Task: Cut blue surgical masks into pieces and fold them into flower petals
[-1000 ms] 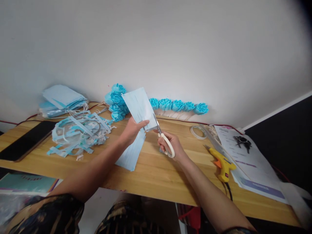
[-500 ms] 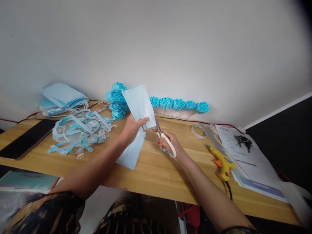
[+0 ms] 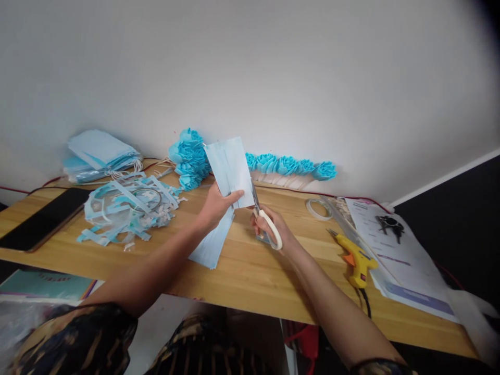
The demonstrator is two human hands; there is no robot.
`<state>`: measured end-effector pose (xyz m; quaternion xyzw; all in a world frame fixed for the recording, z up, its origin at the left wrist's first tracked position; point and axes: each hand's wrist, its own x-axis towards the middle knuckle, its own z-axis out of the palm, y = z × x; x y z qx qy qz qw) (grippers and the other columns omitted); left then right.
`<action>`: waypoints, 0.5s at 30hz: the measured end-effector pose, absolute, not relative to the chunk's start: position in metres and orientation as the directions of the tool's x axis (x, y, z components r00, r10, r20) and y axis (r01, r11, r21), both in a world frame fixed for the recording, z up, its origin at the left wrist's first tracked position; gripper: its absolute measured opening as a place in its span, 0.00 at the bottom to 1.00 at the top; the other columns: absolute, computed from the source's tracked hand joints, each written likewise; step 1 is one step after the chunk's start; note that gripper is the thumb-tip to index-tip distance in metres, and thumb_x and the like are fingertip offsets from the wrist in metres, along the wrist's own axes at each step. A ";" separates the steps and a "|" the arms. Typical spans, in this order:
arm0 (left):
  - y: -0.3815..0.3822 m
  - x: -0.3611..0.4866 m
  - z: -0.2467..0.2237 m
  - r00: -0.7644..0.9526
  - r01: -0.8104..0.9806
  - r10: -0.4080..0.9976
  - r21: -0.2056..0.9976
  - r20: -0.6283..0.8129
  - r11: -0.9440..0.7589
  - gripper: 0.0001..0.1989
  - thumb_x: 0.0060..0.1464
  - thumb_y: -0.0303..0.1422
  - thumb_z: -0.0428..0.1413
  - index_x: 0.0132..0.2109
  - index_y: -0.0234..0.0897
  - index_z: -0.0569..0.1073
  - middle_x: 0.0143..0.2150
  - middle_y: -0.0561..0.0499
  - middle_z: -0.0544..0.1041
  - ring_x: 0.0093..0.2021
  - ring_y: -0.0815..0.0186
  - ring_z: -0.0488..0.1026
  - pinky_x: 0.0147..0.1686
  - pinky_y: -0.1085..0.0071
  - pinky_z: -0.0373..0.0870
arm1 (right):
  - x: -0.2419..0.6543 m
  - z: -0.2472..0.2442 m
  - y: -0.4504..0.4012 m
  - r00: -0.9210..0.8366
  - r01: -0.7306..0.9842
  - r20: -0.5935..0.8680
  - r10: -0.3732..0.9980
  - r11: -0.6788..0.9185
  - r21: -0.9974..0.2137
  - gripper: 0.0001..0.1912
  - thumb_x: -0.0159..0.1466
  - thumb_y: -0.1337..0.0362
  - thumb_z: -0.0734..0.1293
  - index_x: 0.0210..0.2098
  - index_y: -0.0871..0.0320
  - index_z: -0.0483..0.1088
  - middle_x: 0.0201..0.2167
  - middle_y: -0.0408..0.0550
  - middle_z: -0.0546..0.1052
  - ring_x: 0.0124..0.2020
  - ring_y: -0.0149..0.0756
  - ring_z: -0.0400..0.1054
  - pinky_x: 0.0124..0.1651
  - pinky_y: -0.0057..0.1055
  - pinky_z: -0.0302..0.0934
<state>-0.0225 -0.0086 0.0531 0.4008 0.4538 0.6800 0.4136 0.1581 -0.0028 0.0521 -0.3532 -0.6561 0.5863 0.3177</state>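
Observation:
Between the thumb and fingers of my left hand point(image 3: 217, 207) is a light blue face mask sheet point(image 3: 230, 169), held up above the table. My right hand point(image 3: 273, 226) is closed round the white handles of a pair of scissors point(image 3: 270, 225). The blades point up and lie along the sheet's right edge; whether they are parted there I cannot tell. Below my left hand another flat blue mask sheet point(image 3: 214, 239) rests on the wood, partly covered by my hand and forearm.
Cut strips point(image 3: 130, 208) lie heaped at the left, near a phone point(image 3: 42, 216) and stacked masks point(image 3: 99, 153). Blue paper-like flowers point(image 3: 287, 165) line the wall. At the right are a tape roll point(image 3: 319, 209), a yellow glue gun point(image 3: 356, 260), papers point(image 3: 406, 260) and keys point(image 3: 390, 226).
My left hand and the held sheet have shifted a little to the right, nearer the scissors. My right hand stays almost in place.

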 end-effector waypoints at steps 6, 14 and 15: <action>-0.010 -0.018 0.053 -0.323 -0.075 0.922 0.965 0.213 -0.250 0.26 0.42 0.35 0.67 0.49 0.32 0.72 0.49 0.42 0.80 0.50 0.51 0.77 0.51 0.56 0.73 | 0.158 0.052 -0.002 -0.538 0.099 0.011 0.843 0.077 -0.992 0.35 0.52 0.37 0.71 0.46 0.57 0.67 0.28 0.40 0.69 0.23 0.28 0.61 0.25 0.29 0.56; -0.011 -0.017 0.050 -0.282 -0.133 0.935 0.957 0.214 -0.259 0.26 0.45 0.39 0.66 0.50 0.32 0.71 0.51 0.40 0.79 0.51 0.51 0.76 0.52 0.55 0.73 | 0.160 0.049 -0.002 -0.520 0.087 0.021 0.854 0.077 -0.993 0.33 0.51 0.35 0.71 0.42 0.56 0.67 0.28 0.41 0.69 0.22 0.29 0.62 0.24 0.28 0.56; -0.011 -0.017 0.050 -0.279 -0.140 0.937 0.956 0.211 -0.257 0.27 0.45 0.39 0.66 0.50 0.32 0.71 0.51 0.40 0.79 0.51 0.51 0.76 0.52 0.55 0.73 | 0.160 0.049 -0.002 -0.522 0.088 0.023 0.853 0.080 -0.993 0.33 0.51 0.36 0.71 0.42 0.56 0.67 0.28 0.41 0.69 0.22 0.28 0.62 0.24 0.28 0.56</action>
